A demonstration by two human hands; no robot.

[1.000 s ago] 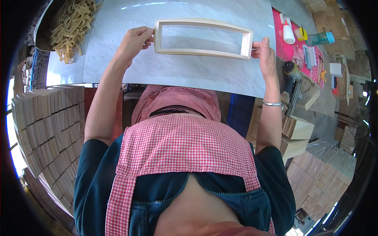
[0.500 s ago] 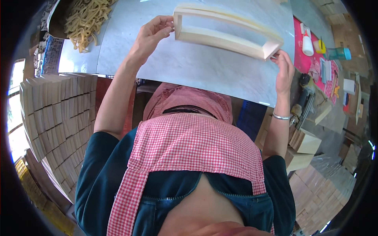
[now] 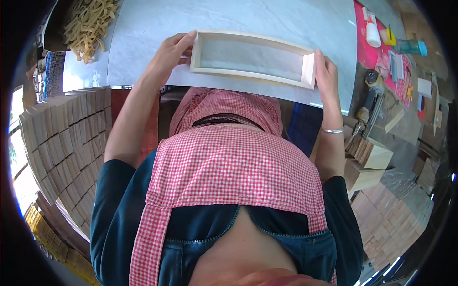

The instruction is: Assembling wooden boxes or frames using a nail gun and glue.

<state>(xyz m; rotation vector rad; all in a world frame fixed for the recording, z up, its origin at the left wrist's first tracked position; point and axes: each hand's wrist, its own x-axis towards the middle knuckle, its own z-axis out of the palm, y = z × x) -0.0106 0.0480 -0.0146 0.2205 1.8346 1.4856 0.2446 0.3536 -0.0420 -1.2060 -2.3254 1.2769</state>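
A long, narrow frame of pale wood (image 3: 308, 66) is held level near the front edge of the grey-white tabletop (image 3: 234, 14), and the table's surface shows through its middle. My left hand (image 3: 168, 58) grips its left end, thumb at the upper corner and fingers partly behind the wood. Along the right end, my right hand (image 3: 326, 74) holds it with the fingers against the outer side. Whether the frame rests on the table or hangs just above it, I cannot tell.
Rubber bands (image 3: 88, 28) pile up in a dark container at the far left. A white bottle (image 3: 373, 35) and a teal-capped jar (image 3: 412, 47) stand on a pink mat at right. Stacked wood pieces (image 3: 67, 143) rise left of me; more wooden blocks (image 3: 389, 224) lie at lower right.
The wooden frame has come nearer to me and turned so its opening faces up. My right hand has shifted from its lower corner to the right end; my left hand now grips the left end more fully.
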